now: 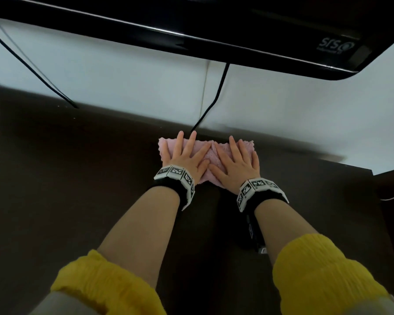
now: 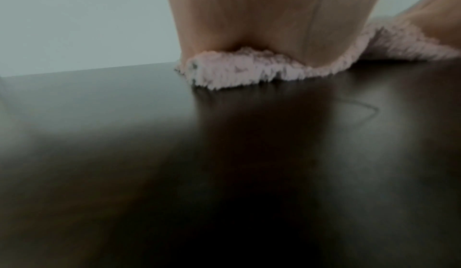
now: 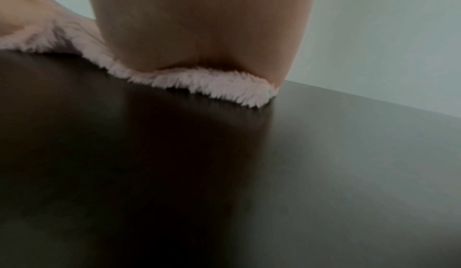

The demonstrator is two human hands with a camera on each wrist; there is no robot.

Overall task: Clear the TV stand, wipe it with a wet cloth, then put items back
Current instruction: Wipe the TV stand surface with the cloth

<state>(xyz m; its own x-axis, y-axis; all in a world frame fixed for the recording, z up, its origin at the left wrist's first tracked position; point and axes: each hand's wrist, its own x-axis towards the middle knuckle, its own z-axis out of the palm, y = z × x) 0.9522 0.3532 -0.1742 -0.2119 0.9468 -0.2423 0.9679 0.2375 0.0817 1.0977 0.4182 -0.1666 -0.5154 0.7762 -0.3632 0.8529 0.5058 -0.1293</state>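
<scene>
A fluffy pink cloth [image 1: 208, 159] lies flat on the dark brown TV stand top [image 1: 77, 178], close to the back edge by the wall. My left hand [image 1: 184, 153] presses on the cloth's left half with fingers spread straight. My right hand [image 1: 237, 160] presses on its right half the same way. In the left wrist view the palm [image 2: 274, 16] bears down on the cloth's fringe [image 2: 237, 71]. In the right wrist view the palm [image 3: 199, 25] sits on the cloth edge [image 3: 212, 85] in the same manner.
The black TV [image 1: 237, 26] hangs overhead across the top of the head view. Two black cables [image 1: 214, 103] drop down the white wall [image 1: 123, 71] to the stand's back edge. The stand's right end [image 1: 371, 173] lies near my right hand.
</scene>
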